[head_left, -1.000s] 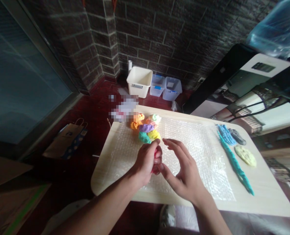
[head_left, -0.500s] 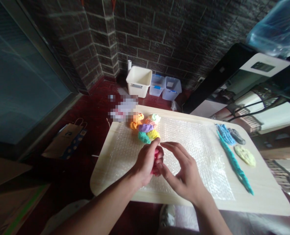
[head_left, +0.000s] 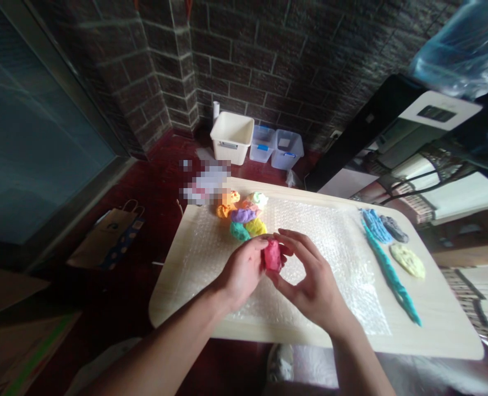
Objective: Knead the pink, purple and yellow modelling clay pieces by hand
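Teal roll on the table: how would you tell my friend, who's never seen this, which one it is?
Find the pale table; on it lies bubble wrap. Right of the wrap are four soft-looking pieces. The teal roll is the long, thin one; the blue piece, grey piece and pale yellow piece near it are shorter.

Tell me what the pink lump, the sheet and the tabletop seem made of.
Pink lump: probably soft modelling clay, slightly shiny, its surface uneven. Sheet: clear plastic bubble wrap, glossy, its small bumps catching light. Tabletop: wood or laminate, hard to tell; pale, smooth, faintly streaked like grain.
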